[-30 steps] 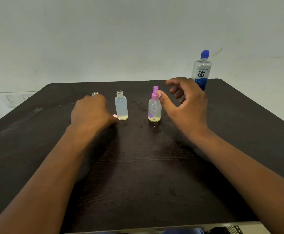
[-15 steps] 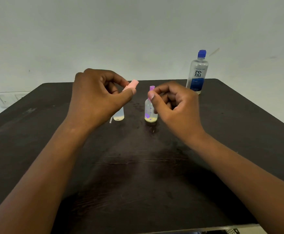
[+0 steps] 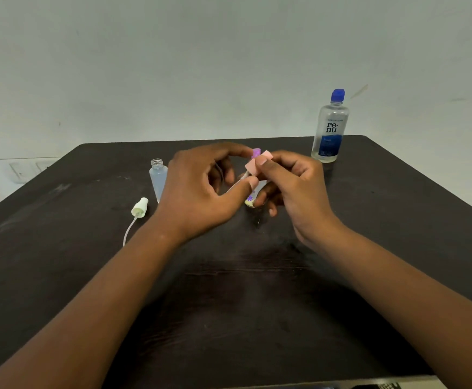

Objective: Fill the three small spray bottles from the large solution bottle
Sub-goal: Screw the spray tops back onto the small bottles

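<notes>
Both hands, left (image 3: 201, 189) and right (image 3: 291, 186), seemingly pinch the pink sprayer (image 3: 257, 164)

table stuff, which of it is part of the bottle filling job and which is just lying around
Part of the job:
large solution bottle, blue cap on
open small bottle
purple-topped spray bottle, behind the hands
pink spray head, held by left hand and right hand
pale spray head, lying loose

Just there:
wall switch plate

open bottle (image 3: 158, 179) left of hands (image 3: 253, 182) | solution bottle (image 3: 329, 127) far right
</notes>
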{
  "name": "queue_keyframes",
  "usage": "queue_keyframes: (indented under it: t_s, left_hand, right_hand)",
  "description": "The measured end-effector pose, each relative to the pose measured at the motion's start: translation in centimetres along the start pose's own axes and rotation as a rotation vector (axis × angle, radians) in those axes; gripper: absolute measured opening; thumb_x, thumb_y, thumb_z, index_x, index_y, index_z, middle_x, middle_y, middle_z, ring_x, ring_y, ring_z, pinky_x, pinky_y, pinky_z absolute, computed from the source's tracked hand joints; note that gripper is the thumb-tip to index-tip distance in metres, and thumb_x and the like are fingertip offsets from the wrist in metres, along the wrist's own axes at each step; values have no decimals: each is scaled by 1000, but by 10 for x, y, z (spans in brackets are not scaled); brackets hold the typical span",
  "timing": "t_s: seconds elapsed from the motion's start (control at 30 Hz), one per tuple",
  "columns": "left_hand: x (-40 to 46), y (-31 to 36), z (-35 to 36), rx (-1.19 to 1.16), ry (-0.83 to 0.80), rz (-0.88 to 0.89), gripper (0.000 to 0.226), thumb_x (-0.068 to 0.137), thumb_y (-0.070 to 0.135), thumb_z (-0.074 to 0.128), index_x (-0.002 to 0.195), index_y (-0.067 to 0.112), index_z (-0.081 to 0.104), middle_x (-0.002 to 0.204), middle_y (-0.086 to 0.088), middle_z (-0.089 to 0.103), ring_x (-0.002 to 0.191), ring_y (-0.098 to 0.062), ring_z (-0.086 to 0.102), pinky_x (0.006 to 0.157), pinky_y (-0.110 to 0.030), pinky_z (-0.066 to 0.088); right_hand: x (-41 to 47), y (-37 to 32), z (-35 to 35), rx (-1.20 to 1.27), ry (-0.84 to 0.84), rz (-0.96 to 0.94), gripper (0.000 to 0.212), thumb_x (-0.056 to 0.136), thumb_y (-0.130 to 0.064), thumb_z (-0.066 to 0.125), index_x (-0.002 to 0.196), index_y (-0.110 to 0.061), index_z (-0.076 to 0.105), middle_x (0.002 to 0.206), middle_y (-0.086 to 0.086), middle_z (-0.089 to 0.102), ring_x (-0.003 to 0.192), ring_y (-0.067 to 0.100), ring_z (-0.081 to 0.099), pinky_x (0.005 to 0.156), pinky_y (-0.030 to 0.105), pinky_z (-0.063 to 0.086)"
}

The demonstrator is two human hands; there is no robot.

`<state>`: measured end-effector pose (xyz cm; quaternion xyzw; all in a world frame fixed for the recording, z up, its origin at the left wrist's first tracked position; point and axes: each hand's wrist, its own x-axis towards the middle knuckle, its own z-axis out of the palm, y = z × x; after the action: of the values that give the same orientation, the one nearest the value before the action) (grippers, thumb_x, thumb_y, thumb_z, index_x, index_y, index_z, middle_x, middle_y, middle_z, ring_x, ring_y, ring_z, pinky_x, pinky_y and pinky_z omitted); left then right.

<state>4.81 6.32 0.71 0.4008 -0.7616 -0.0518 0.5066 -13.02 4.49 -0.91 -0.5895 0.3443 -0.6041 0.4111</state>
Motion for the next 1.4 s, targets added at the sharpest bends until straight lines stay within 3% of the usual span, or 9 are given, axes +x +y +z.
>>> queue_keyframes:
  t_s: [0.17,0.27,0.37,0.47,0.57,0.67,0.87,1.07,1.4]
  left_hand:
    - [5,-10,-3,230,309,-175,41,89,28,75,129,24,68,118,5,65,75,-17,64,80,-32,53]
    - [8,-16,-3,297,273,-352,53,92,32,75,142,19,61,134,4,66,110,-25,67,104,-41,47]
    - [8,-22,1,338,185,-469,65,93,41,75,149,13,57,146,-3,64,131,-28,60,112,-40,42]
    - [7,-29,6,339,82,-581,67,93,47,74,146,11,53,127,-11,72,112,-40,70,109,-48,47]
    - [5,-36,10,319,57,-617,42,96,45,71,121,14,58,76,-5,76,75,-24,76,95,-42,56]
    - [3,-42,13,254,42,-637,28,100,39,69,116,16,63,59,1,71,41,-9,66,84,-31,58]
    - [3,-49,12,167,71,-617,11,100,30,71,104,24,62,69,10,70,43,-8,68,82,-38,63]
    - [5,-42,11,78,74,-543,27,90,35,84,109,19,73,91,11,73,47,-9,70,42,-18,50]
    - [5,-26,15,72,-33,-472,31,79,40,91,102,22,81,93,6,78,53,-7,68,53,-30,60]
  right_hand:
    - [3,-1,-4,-73,114,-70,19,103,-22,67,92,-10,77,85,8,79,51,21,67,39,23,42]
    - [4,-2,-7,-111,151,-127,15,102,-23,69,92,-16,78,85,4,78,51,20,68,39,23,44]
    - [4,-2,-6,-128,165,-160,13,101,-25,71,93,-17,78,86,4,78,50,19,68,39,23,45]
    - [4,-1,-6,-132,163,-162,10,101,-24,71,97,-17,77,88,4,79,51,19,69,40,23,46]
    - [4,0,-6,-129,156,-154,9,101,-22,71,101,-14,75,88,6,79,52,21,70,40,24,47]
    - [4,0,-5,-130,151,-141,13,101,-21,71,105,-9,73,89,7,79,51,21,70,40,25,47]
    - [4,0,-6,-143,154,-148,13,101,-23,70,107,-12,73,92,7,79,52,19,70,40,24,48]
    - [12,-7,-15,-51,206,-125,14,102,-24,69,105,-11,73,91,2,80,49,20,67,40,25,50]
    - [18,-13,-25,-12,278,-138,26,104,-24,66,112,0,72,98,7,81,51,22,67,44,26,51]
